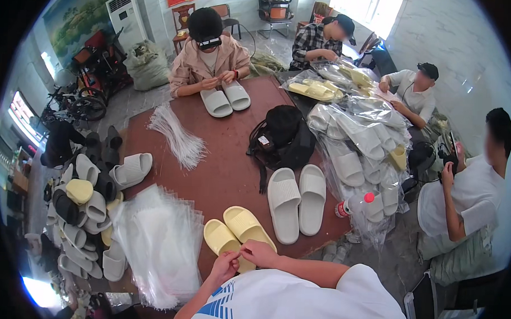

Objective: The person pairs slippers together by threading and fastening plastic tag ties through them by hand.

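Note:
A pair of pale yellow slippers (243, 225) lies at the near edge of the brown table, just in front of me. Over their heel ends, my left hand (225, 266) and my right hand (258, 253) meet with fingertips pinched together. Whatever sits between the fingers is too small to make out. To the right of the yellow pair stands a larger grey pair of slippers (284, 205), soles down. Left of my hands lies a stack of transparent plastic bags (160, 240). A fanned bundle of thin white ties (177, 137) rests farther back.
Loose slippers (85, 210) are heaped at the left edge. Bagged slippers (352, 135) pile up on the right, near a bottle with a red cap (355, 205). A black bag (284, 138) lies mid-table. Across, a person handles a grey pair (226, 99); other people sit at right.

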{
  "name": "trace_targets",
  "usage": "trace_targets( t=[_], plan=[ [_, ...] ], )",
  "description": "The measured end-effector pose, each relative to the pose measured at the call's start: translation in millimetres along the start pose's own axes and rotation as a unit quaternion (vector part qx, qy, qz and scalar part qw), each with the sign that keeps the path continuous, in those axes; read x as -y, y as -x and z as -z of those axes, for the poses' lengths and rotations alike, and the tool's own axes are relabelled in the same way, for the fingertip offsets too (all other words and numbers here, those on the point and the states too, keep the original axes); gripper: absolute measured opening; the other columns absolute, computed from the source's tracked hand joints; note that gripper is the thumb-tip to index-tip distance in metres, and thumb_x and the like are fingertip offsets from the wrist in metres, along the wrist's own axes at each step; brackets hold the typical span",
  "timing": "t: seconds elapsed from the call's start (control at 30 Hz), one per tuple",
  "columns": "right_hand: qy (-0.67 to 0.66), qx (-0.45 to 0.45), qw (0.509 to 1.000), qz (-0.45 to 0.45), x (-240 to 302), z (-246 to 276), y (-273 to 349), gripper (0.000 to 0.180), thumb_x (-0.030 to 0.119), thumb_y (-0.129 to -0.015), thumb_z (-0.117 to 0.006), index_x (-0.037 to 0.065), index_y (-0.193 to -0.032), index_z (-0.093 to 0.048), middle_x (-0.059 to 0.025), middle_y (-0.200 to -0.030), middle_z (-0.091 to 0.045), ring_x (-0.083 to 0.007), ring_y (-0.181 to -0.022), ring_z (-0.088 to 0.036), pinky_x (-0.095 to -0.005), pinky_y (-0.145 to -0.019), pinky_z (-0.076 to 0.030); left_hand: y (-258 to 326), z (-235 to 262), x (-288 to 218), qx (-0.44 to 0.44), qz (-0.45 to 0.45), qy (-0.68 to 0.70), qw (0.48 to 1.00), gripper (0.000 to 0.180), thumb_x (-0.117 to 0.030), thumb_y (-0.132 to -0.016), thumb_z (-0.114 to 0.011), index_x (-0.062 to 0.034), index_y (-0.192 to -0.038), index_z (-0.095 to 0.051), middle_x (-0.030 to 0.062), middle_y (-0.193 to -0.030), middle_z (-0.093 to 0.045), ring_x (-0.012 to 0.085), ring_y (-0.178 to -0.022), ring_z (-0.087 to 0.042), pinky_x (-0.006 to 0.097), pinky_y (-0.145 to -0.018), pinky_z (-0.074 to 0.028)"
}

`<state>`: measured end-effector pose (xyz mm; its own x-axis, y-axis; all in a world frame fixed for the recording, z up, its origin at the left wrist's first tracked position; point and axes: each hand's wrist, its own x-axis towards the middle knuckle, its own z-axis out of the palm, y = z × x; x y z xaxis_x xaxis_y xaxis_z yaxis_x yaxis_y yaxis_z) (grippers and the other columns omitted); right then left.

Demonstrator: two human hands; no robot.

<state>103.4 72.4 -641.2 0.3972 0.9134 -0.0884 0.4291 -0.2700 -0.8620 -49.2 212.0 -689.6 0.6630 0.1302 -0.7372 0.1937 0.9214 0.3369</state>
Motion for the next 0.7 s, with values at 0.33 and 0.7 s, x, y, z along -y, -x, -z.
trace_targets(
  t=[0.33, 0.7],
  plan=[
    [0.063, -0.079, 0.991, -0.092, -15.5, -16.1, 0.9, 0.035, 0.041, -0.087, -0.066, 0.006, -0.091, -0.067, -0.0157, -0.090, -0.067, -0.0330, -0.086, -0.067, -0.0455, -0.074, -0.052, 23.3, -14.7, -3.1, -0.046, 0.019, -0.069, 0.996, 0.009, -0.017, -0.096, -0.064, -0.0081, -0.096, -0.061, 0.0006, -0.080, -0.062, 0.0120, -0.065, -0.057, 0.025, -0.059, -0.048],
    [-0.036, -0.050, 0.967, -0.245, -24.0, -12.9, -68.2, 0.046, 0.041, -0.092, -0.063, 0.004, -0.120, -0.062, -0.0151, -0.123, -0.066, -0.0275, -0.103, -0.067, -0.0453, -0.081, -0.056, 57.0, 48.8, -9.3, -0.053, 0.031, -0.147, 0.987, 0.024, -0.033, -0.100, -0.058, -0.0104, -0.095, -0.061, -0.0007, -0.076, -0.061, 0.0127, -0.070, -0.058, 0.030, -0.069, -0.050]
  ],
)
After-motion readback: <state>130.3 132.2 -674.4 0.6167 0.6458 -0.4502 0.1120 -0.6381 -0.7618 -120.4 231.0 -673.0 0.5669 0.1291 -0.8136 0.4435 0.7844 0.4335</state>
